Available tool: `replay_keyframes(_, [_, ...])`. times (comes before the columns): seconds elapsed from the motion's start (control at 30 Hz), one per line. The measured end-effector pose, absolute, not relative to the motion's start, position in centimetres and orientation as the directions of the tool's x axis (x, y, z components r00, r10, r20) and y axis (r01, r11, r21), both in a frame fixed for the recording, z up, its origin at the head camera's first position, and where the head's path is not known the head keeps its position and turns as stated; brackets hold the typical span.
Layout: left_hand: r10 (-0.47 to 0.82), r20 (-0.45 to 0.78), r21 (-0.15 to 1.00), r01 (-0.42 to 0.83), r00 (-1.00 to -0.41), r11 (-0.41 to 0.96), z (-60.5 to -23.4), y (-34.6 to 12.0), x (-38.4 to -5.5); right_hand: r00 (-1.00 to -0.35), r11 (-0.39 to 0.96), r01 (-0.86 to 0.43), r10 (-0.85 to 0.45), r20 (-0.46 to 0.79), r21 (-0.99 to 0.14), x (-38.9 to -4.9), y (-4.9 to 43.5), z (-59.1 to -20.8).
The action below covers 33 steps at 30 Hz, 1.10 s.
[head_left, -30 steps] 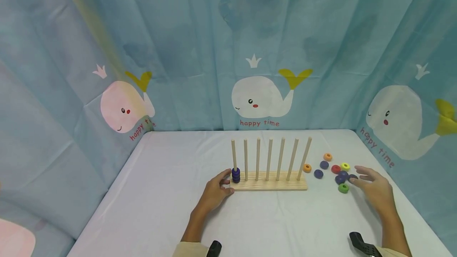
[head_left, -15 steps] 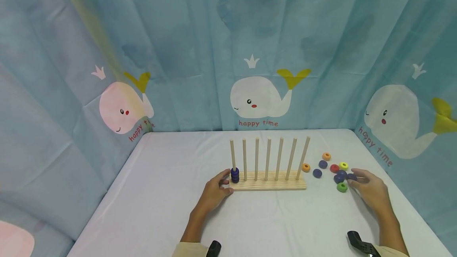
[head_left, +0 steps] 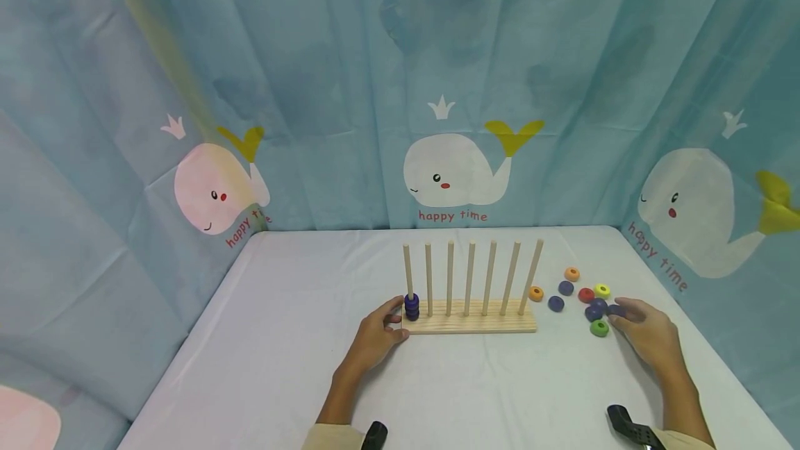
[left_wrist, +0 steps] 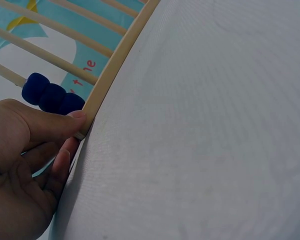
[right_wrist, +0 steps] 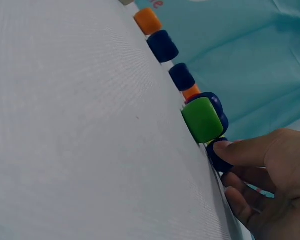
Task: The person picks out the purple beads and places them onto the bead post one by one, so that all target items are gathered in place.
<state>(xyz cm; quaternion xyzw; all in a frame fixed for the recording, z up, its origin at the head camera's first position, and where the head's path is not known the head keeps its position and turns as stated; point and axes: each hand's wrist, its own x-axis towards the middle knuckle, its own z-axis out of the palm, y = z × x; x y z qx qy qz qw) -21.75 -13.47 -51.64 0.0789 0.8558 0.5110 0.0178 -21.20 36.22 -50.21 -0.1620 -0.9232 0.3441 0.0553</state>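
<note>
With our left hand [head_left: 375, 339] we are steadying a wooden base [head_left: 469, 326] on the white-covered counter [head_left: 262, 339], its fingers [left_wrist: 61, 159] and thumb pinching the left end. Seven upright pegs [head_left: 470, 276] are rising from the base in a row, and three dark blue beads [head_left: 412, 307] are sitting stacked at the foot of the leftmost one, just beside our hand.

With our right hand [head_left: 653, 335] we are reaching to the right edge of the loose beads, its fingers and thumb pinching a single dark blue bead [right_wrist: 220, 156]; we are not managing to tell whether it is touching the cloth. Just beside it, two more dark blue beads [head_left: 593, 313] are lying close together. A green bead [head_left: 599, 328] is lying nearer to us, while a red bead [head_left: 586, 295] and a yellow bead [head_left: 602, 290] are resting behind the pair. Between this group and the base, two separate dark blue beads [head_left: 556, 304] are lying apart. One orange bead [head_left: 536, 294] is sitting near the base's right end, and another orange bead [head_left: 571, 273] is lying farther back. Behind the counter, a blue curtain [head_left: 337, 89] is hanging, printed with whales.
</note>
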Motion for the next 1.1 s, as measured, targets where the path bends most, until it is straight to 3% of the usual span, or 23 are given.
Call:
replay_keyframes(0.9, [0.166,0.064,0.882,0.134,-0.984,0.452,-51.6,-13.5,-21.7,-0.913,0.537,0.260,0.408,-0.023,-0.803,-20.0,35.6,-47.6])
replay_keyframes(1.1, [0.167,0.062,0.879,0.133,-0.984,0.458,-51.5,-13.5,-21.8,-0.924,0.567,0.226,0.382,0.010,-0.792,-20.2,34.9,-46.9])
